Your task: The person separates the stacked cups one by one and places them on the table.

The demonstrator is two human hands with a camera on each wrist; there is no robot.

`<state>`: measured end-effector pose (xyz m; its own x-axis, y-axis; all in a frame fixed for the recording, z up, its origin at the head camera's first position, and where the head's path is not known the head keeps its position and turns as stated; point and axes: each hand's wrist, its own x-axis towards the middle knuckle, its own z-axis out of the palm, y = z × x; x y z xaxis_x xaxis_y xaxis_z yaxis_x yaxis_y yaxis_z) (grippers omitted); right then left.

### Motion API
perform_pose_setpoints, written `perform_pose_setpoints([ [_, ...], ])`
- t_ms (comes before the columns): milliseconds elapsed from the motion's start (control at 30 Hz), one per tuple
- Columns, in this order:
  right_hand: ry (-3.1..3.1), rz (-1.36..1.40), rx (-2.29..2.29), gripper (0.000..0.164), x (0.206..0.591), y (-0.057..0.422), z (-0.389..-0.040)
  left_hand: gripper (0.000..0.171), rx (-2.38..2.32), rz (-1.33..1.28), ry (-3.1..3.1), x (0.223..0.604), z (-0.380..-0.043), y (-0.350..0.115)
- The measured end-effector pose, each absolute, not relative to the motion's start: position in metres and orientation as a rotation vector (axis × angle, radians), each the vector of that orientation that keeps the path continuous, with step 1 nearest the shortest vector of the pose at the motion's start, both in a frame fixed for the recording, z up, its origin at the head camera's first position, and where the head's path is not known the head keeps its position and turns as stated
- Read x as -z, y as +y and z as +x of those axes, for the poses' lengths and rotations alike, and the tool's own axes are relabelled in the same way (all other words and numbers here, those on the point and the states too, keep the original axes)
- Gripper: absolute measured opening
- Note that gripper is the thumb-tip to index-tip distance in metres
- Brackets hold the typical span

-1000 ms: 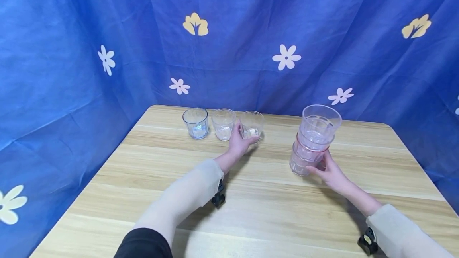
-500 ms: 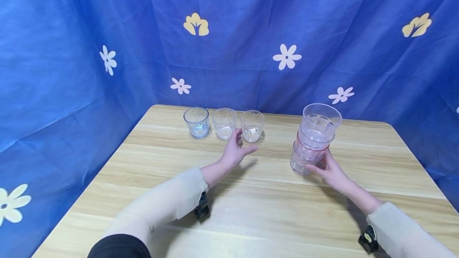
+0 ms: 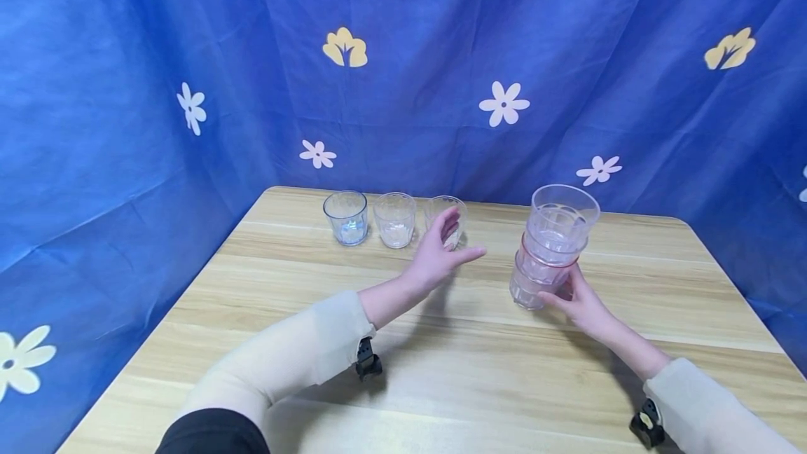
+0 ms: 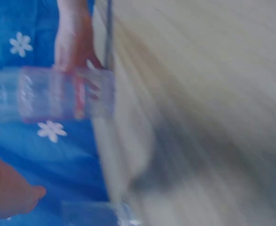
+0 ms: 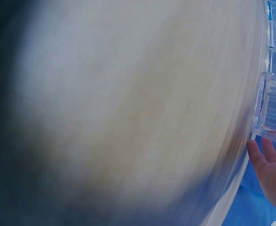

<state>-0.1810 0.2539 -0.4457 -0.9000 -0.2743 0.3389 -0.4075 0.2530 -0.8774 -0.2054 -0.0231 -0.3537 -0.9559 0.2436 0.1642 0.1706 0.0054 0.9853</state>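
Observation:
A tall stack of nested clear cups [image 3: 555, 240], one with a red rim, stands upright at the right of the wooden table. My right hand [image 3: 576, 305] grips it low, thumb in front and fingers on its right side; in the right wrist view the fingers [image 5: 268, 153] touch the lowest cup. My left hand [image 3: 441, 256] is raised over the table with thumb and fingers spread, holding nothing. Behind those fingers, a clear cup [image 3: 435, 210] is partly hidden. Left of it stand another clear cup [image 3: 394, 221] and a blue-tinted cup [image 3: 347, 219].
The three single cups form a row near the back edge of the table [image 3: 479, 370]. Close behind that edge hangs a blue curtain [image 3: 416, 125] with flower prints, which also runs along the left side.
My left hand has let go of the rightmost single cup, drawn back from it, then risen and shifted right with fingers spread. My right hand and the stack have stayed in place.

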Motion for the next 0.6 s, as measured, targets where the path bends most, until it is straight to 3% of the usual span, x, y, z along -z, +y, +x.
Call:
perform_pose_setpoints([
  [333, -2.377, 0.672, -1.756, 0.070, 0.445, 0.254, -0.181, 0.090, -1.931, 0.814, 2.286, 0.315, -0.193, 0.021],
  [600, -2.374, 0.660, -1.774, 0.068, 0.446, 0.253, -0.180, 0.095, -1.860, 0.821, 2.344, 0.309, -0.199, 0.048],
])
